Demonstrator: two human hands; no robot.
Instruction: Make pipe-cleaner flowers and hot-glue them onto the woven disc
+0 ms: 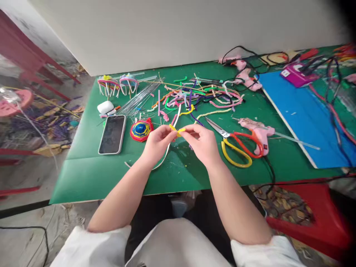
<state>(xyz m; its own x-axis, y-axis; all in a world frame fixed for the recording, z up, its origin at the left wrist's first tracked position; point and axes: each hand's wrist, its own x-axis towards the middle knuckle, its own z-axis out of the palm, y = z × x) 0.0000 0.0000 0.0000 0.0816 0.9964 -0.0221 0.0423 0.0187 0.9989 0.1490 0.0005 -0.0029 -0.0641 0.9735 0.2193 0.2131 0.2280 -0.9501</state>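
Here, left of the scissors, my left fingers and right fingers pinch the yellow pipe cleaner; an uneven tug could kink it!

The yellow piece (its details too small to tell) is partly hidden by the left hand.

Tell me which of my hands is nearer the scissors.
Right. Your right hand is just left of the scissors; your left hand is farther left, with the right hand between it and the scissors.
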